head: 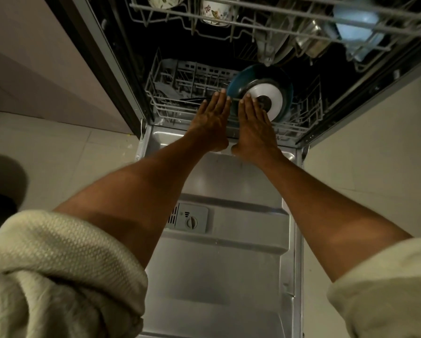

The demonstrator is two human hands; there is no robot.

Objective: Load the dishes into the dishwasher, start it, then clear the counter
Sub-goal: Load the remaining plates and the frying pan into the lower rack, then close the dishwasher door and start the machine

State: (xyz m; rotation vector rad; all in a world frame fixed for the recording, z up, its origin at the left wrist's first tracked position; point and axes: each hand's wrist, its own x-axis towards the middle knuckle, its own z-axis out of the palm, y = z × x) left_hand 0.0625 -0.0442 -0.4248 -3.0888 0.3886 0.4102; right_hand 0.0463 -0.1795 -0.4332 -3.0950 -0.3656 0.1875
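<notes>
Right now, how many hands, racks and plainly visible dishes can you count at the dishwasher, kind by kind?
Hands: 2, left hand and right hand, both flat at the lower rack
Racks: 2, lower rack and upper rack
Blue dish with white base: 1
Floral cup: 1
Pale blue container: 1
Total: 7

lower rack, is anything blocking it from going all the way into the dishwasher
Nothing visible does. Both flat hands, left hand and right hand, rest on the lower rack front edge; it sits inside the tub.

Lower rack [165, 107]: inside the dishwasher, behind the open door [219, 252].
Plate [260, 91]: upright in the lower rack, right of centre.
Upper rack [277, 15]: above, holding cups [214, 11].
</notes>
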